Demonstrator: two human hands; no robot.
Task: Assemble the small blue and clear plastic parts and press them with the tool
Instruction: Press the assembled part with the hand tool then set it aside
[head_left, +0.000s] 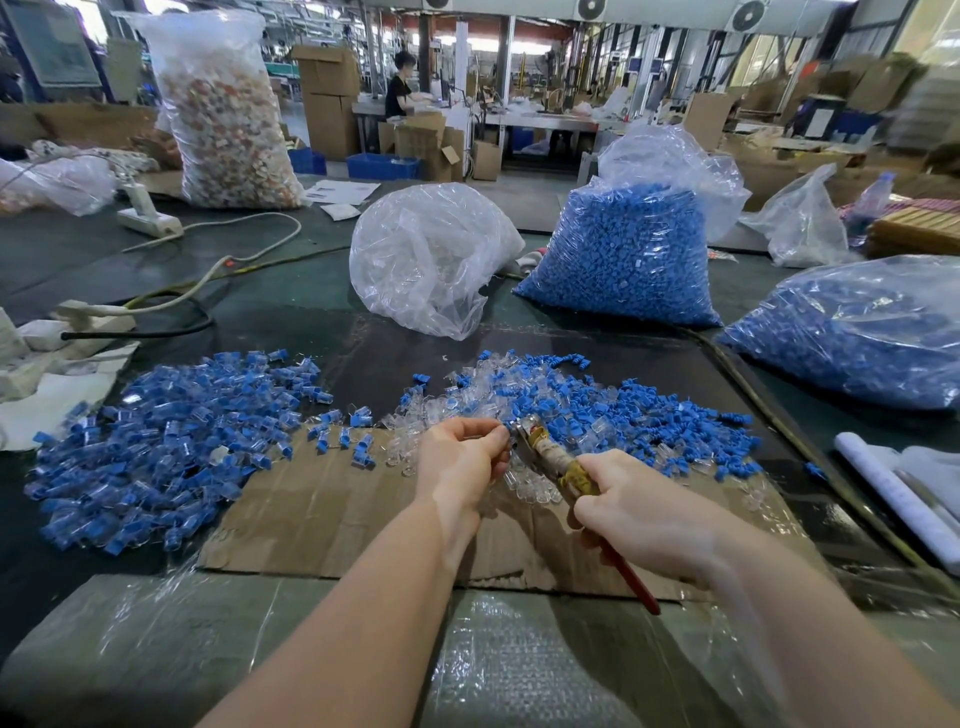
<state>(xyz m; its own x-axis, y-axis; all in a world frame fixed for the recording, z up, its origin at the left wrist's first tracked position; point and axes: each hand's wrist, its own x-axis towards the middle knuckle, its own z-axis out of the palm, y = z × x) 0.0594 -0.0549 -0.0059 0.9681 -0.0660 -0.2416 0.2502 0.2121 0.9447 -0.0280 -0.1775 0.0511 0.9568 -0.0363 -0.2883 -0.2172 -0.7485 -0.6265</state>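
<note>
My right hand (631, 512) grips the pliers-like tool (550, 457) by its taped and red handles, jaws pointing up-left. My left hand (460, 457) has its fingertips pinched together right at the tool's jaws; a small part sits there, mostly hidden by the fingers. Behind the hands lies a loose heap of separate blue and clear parts (597, 410). To the left spreads a pile of joined blue-and-clear pieces (171, 447). Both heaps rest partly on a flat cardboard sheet (322, 509).
A bag of clear parts (431, 260) and two bags of blue parts (623, 254) (857, 332) stand behind. Power strips and cables (150, 306) lie at left, a white roll (893, 493) at right. Plastic film covers the near table edge. A person works at a far bench.
</note>
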